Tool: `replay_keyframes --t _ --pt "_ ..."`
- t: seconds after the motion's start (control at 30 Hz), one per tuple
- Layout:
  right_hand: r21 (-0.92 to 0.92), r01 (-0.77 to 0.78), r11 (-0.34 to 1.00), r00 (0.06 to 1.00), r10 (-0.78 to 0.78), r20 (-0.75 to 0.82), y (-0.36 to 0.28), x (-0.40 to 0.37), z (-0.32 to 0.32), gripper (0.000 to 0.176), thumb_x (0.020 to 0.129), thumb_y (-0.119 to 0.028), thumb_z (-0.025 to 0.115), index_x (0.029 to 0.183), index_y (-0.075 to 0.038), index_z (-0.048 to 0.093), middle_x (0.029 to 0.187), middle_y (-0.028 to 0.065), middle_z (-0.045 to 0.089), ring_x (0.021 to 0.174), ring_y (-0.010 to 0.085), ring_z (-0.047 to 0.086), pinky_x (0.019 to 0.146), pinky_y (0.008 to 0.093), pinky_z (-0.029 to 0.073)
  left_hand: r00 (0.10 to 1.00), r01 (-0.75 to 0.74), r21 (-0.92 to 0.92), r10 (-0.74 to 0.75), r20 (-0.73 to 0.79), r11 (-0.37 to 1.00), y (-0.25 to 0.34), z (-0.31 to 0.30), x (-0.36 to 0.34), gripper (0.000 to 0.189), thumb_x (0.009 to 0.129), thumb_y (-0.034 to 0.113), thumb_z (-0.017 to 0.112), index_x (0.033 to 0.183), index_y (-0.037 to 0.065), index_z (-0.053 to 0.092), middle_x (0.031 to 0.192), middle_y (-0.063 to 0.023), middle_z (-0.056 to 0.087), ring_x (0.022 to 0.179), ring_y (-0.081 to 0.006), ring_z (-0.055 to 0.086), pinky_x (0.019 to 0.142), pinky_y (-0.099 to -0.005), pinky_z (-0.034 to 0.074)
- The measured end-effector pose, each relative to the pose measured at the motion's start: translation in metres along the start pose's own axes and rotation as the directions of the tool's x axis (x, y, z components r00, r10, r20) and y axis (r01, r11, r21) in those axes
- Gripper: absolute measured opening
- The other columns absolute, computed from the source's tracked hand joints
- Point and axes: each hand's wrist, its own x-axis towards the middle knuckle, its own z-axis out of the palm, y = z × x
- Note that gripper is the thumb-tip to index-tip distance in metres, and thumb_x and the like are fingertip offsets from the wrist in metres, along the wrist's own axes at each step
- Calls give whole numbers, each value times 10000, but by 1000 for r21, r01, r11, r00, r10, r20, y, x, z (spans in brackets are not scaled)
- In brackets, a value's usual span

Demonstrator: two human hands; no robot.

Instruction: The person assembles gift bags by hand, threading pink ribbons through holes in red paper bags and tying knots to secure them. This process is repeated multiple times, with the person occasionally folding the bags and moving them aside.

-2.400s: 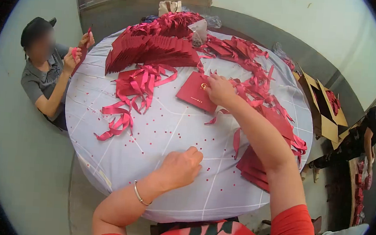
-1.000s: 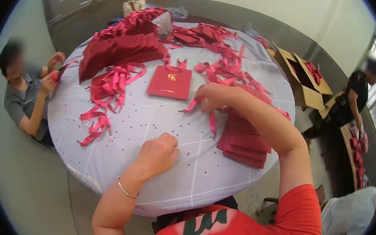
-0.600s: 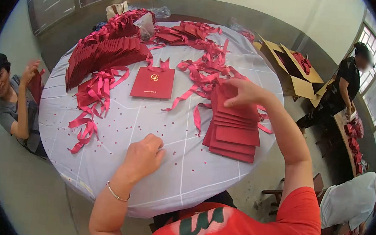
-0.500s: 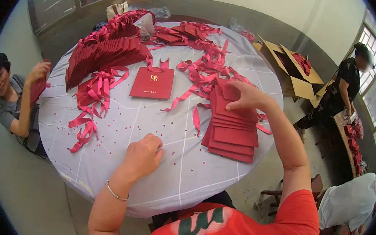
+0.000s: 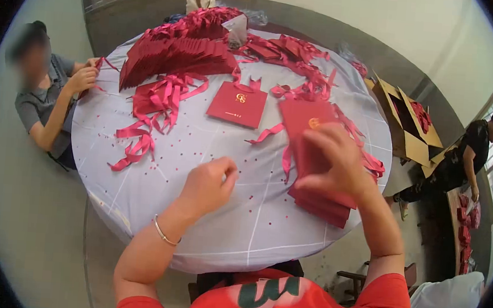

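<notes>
Lifted since 0.5 s ago: right hand point(image 5: 338, 161) grips 1 red bag point(image 5: 302, 123) above the stack point(image 5: 322, 209). Left hand point(image 5: 209, 183) half-open, empty, over bare tablecloth point(image 5: 223, 230) near its edge.

Around the lone flat bag point(image 5: 237, 104) on your tabletop point(image 5: 157, 187), a ribbon heap point(image 5: 161, 98) lies to its left, a fanned row of bags point(image 5: 176, 58) behind-left, a bag stack point(image 5: 326, 209) to its right and nearer you, and an open carton point(image 5: 412, 147) farther right, on the floor.

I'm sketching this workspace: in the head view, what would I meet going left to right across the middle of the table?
Seated person → loose ribbons → flat red bag → right hand gripping a lifted bag → cardboard box → standing person.
</notes>
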Motion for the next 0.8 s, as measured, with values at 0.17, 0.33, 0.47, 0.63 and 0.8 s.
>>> replay_keyframes --t 0.17,0.33,0.47,0.63,0.8 --pt "138 367 920 924 -378 64 -55 -1 48 755 644 -502 764 1208 -36 577 1089 125 559 1006 309 568 861 430 484 941 163 -567 -300 -157 807 4 -17 11 124 958 52 503 1022 -16 585 831 -52 645 627 -66 557 573 -211 469" --pt "198 415 888 896 -437 83 -63 -3 73 760 665 -525 777 1208 -37 567 1089 117 562 966 292 592 786 411 509 926 220 -685 -371 -78 694 -4 -33 16 162 951 100 510 1006 -16 607 808 -55 666 576 -71 527 524 -225 444" --pt "231 410 882 890 -443 111 -67 -8 80 769 666 -520 772 1225 -36 559 1094 120 554 984 289 582 802 413 498 970 160 -520 -233 -76 839 -7 -30 13 153 924 98 562 966 -23 647 792 -52 685 620 -75 582 562 -223 469" --pt "282 404 870 880 -454 138 -82 -12 91 718 717 -527 717 1184 -1 570 1079 127 546 973 285 562 794 409 470 997 8 -140 -18 -70 990 -4 -22 7 134 857 96 653 932 -12 676 770 -79 703 647 -101 631 584 -246 496" --pt "322 356 877 892 -422 161 -91 -14 98 752 690 -518 694 1195 19 544 1110 152 527 1055 319 526 856 441 438 984 -100 77 110 -137 992 1 -11 6 60 798 117 664 837 71 667 705 -103 658 669 -277 643 609 -367 506"
